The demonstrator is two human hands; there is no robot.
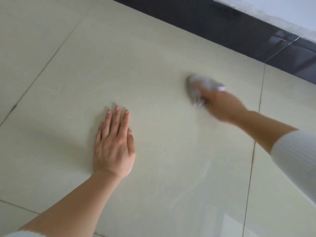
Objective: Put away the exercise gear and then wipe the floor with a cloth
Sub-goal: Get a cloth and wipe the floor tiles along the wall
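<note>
Across the left of the frame: pale cream floor [153, 57] tiles, crossed by thin dark grout lines [42, 65]. From the lower left corner, a bare forearm running up to the left hand [113, 144], just left of centre. Lies palm down on the tile, fingers straight and close together, thumb tucked along the side, holding nothing.

Right of centre and slightly higher: a crumpled grey-and-white cloth [205, 84], pressed onto the same large tile and smeared by motion blur. Directly beside and below it, the right hand [220, 105], also blurred. Appears to grip the bunched cloth with curled fingers; no telling the single fingers apart.

Behind that wrist, a bare forearm slanting down toward the right edge, ending in a white ribbed sleeve [297, 154].

Along the upper right, a glossy dark skirting band [222, 19] running diagonally, meeting the far edge of the floor. Above it, in the top right corner, a strip of white wall [282, 6].
</note>
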